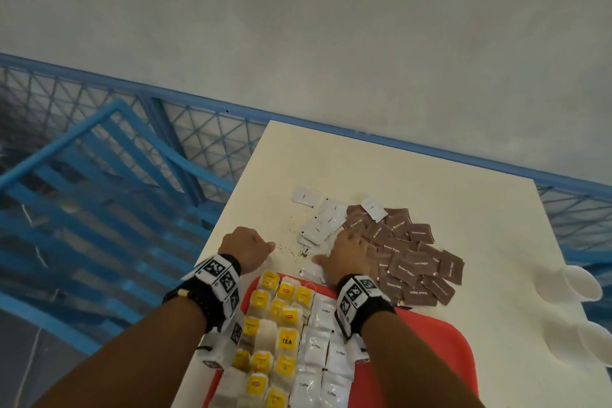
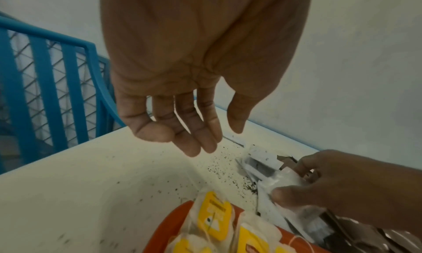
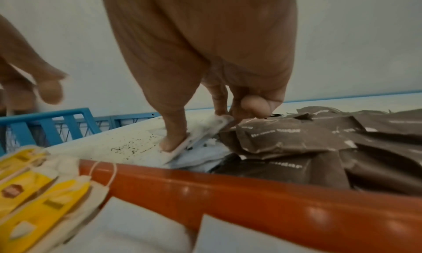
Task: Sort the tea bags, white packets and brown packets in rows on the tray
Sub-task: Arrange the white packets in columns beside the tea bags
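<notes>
A red tray (image 1: 430, 334) at the near table edge holds rows of yellow-tagged tea bags (image 1: 281, 325) on its left. Beside them lies a row of white packets (image 1: 318, 341). More white packets (image 1: 321, 225) lie loose on the table beyond the tray. A heap of brown packets (image 1: 410, 262) sits to their right. My right hand (image 3: 196, 130) is at the heap's left edge, and its thumb and fingers pinch one white packet (image 3: 205, 128) against the table. My left hand (image 2: 217, 139) hovers over the table left of the tray, fingers relaxed, holding nothing.
Dark tea crumbs (image 1: 298, 252) are scattered on the white table between my hands. White cups (image 1: 576, 281) lie at the right table edge. A blue chair (image 1: 99, 175) and a blue mesh railing (image 1: 205, 129) stand to the left of and behind the table.
</notes>
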A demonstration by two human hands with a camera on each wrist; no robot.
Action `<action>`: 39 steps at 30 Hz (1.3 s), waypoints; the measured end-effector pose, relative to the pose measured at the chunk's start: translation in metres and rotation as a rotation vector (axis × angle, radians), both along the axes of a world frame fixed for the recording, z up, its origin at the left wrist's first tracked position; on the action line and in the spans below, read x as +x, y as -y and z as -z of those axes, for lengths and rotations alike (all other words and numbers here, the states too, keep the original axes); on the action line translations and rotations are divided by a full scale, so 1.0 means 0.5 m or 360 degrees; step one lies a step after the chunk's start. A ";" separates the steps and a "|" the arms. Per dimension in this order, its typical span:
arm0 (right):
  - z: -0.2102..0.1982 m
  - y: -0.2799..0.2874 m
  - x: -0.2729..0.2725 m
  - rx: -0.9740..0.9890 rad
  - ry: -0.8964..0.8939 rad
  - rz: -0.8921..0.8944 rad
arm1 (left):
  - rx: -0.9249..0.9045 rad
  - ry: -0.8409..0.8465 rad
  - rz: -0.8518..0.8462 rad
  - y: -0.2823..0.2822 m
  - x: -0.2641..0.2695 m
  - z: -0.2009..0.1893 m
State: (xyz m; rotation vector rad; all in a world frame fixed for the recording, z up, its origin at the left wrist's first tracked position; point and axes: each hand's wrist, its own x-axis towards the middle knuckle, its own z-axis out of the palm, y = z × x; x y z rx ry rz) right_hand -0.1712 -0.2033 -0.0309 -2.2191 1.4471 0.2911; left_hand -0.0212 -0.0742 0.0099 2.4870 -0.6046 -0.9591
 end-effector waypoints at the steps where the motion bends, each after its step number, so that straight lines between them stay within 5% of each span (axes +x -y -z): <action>1: 0.004 0.001 -0.001 -0.0006 0.0045 0.0011 | 0.0004 0.0014 0.0009 0.014 0.005 0.002; 13: -0.078 0.024 -0.163 0.0162 0.0776 0.0341 | 0.0139 0.0130 0.0126 0.212 0.005 0.077; 22: -0.080 0.017 -0.269 0.0141 0.0921 0.0568 | 0.0180 0.0196 0.0290 0.257 -0.040 0.133; 28: -0.079 0.003 -0.268 0.0274 0.1026 0.0619 | -0.0084 -0.0085 0.0133 0.247 -0.047 0.080; 31: -0.093 0.001 -0.261 0.0359 0.1193 0.0710 | -0.0403 -0.0504 -0.0104 0.233 -0.041 0.016; 35: -0.158 -0.020 -0.224 0.0908 0.1669 0.0910 | -0.0728 -0.0995 -0.0291 0.190 -0.046 -0.078; 39: -0.235 -0.079 -0.174 0.1366 0.1992 0.0779 | -0.0964 -0.1061 -0.0360 0.117 -0.090 -0.140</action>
